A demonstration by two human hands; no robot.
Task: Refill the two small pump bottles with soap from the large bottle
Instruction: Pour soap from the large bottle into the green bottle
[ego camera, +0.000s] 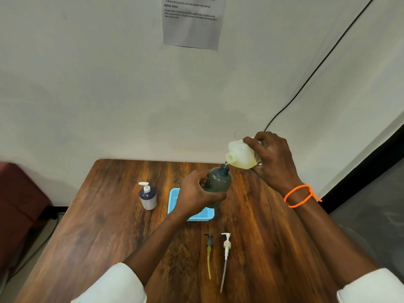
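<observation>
You were midway: your right hand (pixel 271 158) wrapped its fingers round the large bottle (pixel 241 155), tipped with its mouth just above the dark pump bottle (pixel 217 185), which your left hand (pixel 196 193) gripped over the blue tray (pixel 175 200). Left of that tray the white-capped pump bottle (pixel 148 196) stood closed, seemingly done. Both loose pumps (pixel 218 254) lay nearer you, one likely awaiting refitting.

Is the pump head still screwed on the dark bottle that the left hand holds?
No, the dark bottle has an open neck, and two pumps lie on the table.
</observation>
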